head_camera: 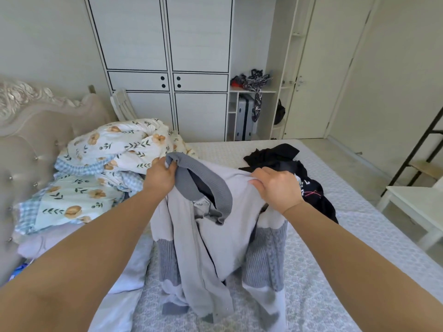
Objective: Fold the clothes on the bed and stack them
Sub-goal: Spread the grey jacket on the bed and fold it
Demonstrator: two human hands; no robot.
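Pinching the grey jacket [215, 226] with both hands' fingers [167, 164], floral quilt [115, 144] left, black clothes [287, 159] right.

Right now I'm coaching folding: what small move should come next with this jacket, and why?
Probably lower the jacket flat onto the bed. Both hands, left and right, hold it up by collar and shoulder, and it hangs bunched with sleeves dangling, so it can't be folded yet.

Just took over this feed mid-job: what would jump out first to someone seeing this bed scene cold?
The pale grey jacket held up at centre, with the left hand gripping its darker ribbed collar and the right hand pinching its shoulder. To the left, a rumpled floral duvet is piled by the headboard. Behind the right hand lies a heap of black clothes on the bed.
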